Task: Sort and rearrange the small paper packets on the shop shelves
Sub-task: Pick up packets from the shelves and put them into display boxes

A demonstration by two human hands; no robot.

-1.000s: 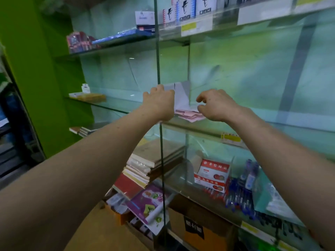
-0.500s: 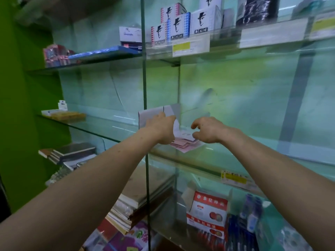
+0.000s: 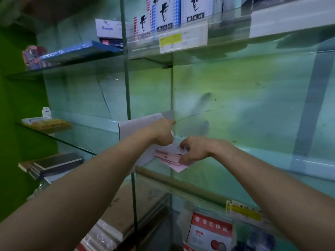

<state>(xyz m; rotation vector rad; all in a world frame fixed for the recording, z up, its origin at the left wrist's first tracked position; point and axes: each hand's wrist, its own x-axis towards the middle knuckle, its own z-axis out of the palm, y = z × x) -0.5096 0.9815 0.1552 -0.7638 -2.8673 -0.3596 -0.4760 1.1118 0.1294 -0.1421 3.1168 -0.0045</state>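
While the left hand (image 3: 163, 132) grips a white box (image 3: 134, 127), the right hand (image 3: 197, 151) pinches pink packets (image 3: 170, 159) beneath it near the shelf's (image 3: 181, 183) front edge.

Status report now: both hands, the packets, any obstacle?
Left hand grips white box. Right hand pinches pink packets on glass shelf. No obstacle seen.

glass shelf (image 3: 235, 171), pink packets (image 3: 170, 158) (white box (image 3: 134, 127))

Side wall (image 3: 16, 105): bright green.
Back wall (image 3: 244, 91): pale teal, smudged.
Shelves (image 3: 253, 171): glass tiers, upright glass divider (image 3: 127, 87).
Light: dim, cool.
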